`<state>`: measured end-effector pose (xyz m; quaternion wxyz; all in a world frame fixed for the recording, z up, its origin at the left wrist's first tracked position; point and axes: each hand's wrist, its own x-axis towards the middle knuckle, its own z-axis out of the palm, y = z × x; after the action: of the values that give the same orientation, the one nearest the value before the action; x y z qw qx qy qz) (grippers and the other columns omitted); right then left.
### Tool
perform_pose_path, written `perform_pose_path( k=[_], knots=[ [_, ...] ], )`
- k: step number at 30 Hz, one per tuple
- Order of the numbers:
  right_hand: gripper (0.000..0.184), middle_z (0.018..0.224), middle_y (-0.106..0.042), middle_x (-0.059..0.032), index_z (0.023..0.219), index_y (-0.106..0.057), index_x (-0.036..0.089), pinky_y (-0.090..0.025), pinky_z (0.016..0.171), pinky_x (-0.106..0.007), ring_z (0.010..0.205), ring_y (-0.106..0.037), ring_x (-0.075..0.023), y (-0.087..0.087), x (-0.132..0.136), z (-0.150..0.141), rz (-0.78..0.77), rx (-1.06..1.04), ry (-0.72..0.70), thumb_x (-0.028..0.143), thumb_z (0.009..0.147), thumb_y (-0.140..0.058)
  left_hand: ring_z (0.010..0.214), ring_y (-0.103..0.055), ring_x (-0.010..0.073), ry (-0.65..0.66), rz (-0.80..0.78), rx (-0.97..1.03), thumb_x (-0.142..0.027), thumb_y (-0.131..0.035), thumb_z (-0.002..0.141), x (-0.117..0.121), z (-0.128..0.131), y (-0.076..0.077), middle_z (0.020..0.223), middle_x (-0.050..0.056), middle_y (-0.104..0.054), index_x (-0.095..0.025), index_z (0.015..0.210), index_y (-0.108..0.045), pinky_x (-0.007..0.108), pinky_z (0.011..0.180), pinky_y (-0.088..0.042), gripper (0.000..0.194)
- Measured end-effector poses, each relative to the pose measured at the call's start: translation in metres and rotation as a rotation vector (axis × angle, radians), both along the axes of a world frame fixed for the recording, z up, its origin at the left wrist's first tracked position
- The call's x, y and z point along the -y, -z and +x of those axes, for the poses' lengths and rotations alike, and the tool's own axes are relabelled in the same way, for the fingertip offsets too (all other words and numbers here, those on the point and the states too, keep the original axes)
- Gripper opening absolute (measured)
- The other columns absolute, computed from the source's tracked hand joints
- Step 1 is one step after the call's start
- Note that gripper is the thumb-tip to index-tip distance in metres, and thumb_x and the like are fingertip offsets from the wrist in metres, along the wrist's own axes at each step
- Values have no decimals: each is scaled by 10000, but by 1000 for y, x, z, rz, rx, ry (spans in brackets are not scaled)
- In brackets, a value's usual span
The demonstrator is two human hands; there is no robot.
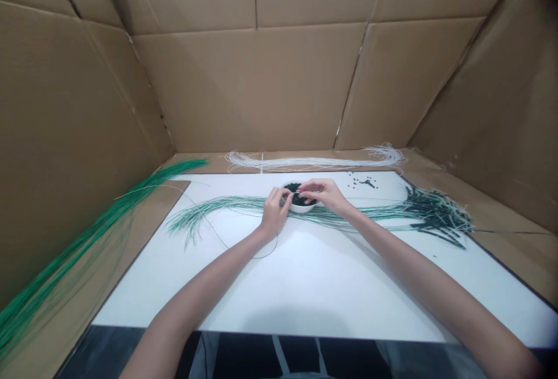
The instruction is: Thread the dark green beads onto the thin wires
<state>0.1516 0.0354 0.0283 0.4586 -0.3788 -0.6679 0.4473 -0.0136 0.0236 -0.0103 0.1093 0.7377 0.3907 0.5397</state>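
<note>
Over a small white bowl [300, 209] of dark beads [293, 186], both hands meet with their fingertips close together. My left hand [275, 211] pinches a thin pale strand [209, 223], which loops down below the wrist and trails away to the left. A short piece of it shows between the two hands. My right hand [323, 193] is closed in a pinch at that piece; the fingers hide what exactly they hold. Under the bowl and hands runs a bundle of green strands [226, 202], its right end strung with dark beads [436, 210].
Loose dark beads [366, 182] lie scattered on the white board [279, 292], right of the bowl. A white strand bundle [314, 162] lies along the back. Another green bundle [96, 228] stretches along the left. Cardboard walls [253, 88] enclose the back and sides.
</note>
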Motion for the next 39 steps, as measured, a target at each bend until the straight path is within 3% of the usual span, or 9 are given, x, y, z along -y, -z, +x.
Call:
perform_pose_path(
  k=[20,39],
  knots=[
    [293,793,-658,-72,780,-646,133,-536,548,-287,715,-617,-194,2,-1,-1,38,45,16,346,578,-664,600,-453,83,-4,26,-22,-222,-454,809,0,0,0,714,2,-507,-172,782,-531,202,572,-356,96],
    [307,757,-663,-68,803,-634,130,-517,585,-269,688,-617,-168,7,-5,0,-45,49,5,389,640,-609,633,-466,92,-3,6,-27,-224,-445,814,0,-1,0,736,7,-522,-174,787,-528,209,585,-360,101]
  ],
)
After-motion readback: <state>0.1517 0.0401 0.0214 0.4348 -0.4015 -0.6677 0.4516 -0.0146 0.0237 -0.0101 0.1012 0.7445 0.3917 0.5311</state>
